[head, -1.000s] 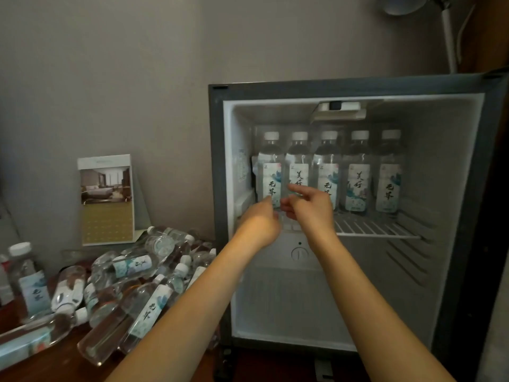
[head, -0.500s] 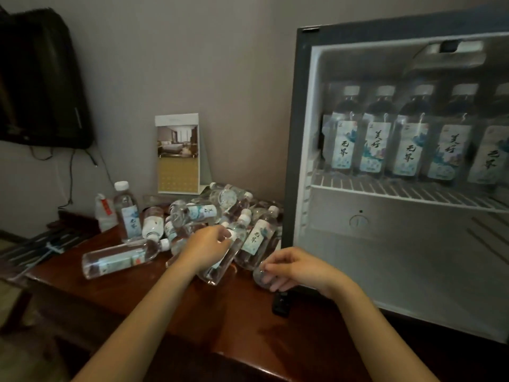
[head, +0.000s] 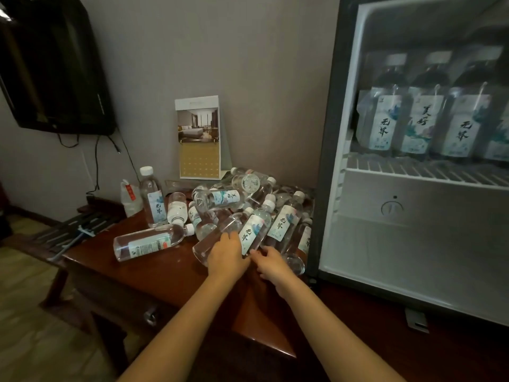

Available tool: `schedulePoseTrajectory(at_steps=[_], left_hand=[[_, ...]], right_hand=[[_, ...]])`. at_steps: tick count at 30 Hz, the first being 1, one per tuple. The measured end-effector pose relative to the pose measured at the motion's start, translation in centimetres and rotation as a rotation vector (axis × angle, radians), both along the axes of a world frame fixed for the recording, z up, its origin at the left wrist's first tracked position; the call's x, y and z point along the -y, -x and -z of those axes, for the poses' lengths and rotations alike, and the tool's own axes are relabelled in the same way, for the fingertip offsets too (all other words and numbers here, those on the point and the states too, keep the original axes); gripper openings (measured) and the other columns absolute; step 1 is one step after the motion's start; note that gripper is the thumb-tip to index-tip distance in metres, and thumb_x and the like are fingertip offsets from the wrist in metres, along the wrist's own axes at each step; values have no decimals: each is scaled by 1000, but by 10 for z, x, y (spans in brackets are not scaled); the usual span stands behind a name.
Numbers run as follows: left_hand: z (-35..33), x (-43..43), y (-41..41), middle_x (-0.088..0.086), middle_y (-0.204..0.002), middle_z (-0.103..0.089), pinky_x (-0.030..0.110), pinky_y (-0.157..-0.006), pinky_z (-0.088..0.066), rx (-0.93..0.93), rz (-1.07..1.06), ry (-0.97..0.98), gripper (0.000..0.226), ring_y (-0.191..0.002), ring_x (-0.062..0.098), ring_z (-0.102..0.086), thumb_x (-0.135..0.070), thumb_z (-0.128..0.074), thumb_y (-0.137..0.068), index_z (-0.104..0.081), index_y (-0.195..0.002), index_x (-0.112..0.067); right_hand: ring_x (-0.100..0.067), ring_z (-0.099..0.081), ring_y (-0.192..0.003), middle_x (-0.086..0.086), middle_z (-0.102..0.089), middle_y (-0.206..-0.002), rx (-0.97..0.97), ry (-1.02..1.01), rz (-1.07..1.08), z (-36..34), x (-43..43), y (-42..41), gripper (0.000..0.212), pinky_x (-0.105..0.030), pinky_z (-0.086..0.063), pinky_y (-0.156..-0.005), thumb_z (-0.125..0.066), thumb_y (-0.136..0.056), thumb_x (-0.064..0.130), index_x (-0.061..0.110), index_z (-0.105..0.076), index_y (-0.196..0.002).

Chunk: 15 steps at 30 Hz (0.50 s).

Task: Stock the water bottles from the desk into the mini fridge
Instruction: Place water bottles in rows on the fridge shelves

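Though tilted, btl (head: pixel 254 230) beside L grip (head: pixel 228 255).

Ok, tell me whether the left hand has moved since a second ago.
Yes. The left hand was at the wire shelf inside the mini fridge; now it is lower, left of the fridge, gripping a lying bottle on the desk.

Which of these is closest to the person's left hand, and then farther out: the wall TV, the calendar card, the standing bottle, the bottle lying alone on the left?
From the left hand:
1. Lying bottle, just to its left.
2. Standing bottle, behind that one.
3. Calendar card, back against the wall.
4. TV, high on the left wall.
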<state>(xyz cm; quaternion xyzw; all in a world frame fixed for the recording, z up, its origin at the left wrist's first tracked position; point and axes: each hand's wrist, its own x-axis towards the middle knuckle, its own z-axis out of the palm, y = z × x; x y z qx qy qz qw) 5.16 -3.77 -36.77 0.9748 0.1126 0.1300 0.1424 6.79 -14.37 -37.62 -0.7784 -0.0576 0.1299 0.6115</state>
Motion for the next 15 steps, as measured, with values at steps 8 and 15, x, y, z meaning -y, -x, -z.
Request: schedulePoseTrajectory(at_steps=[8, 15], left_hand=[[-22, -6, -6, 13, -124, -47, 37, -81, -51, -226, -21, -32, 56, -110, 32, -55, -26, -76, -70, -50, -116, -7], [-7, -3, 1, 11, -127, -42, 36, -82, -47, -105, -16, -30, 74, -114, 30, -52, -37, -76, -71, -38, -127, -8]], right_hand=[[-2, -63, -61, 2, -68, -81, -89, -208, 1, 3, -18, -10, 26, -10, -43, -45, -66, -85, 30, 11, -67, -102], [-7, -68, -59, 7, -73, -68, -64, -265, -28, 12, -16, -12, 4, -18, -49, -48, -67, -82, 19, 19, -66, -85]])
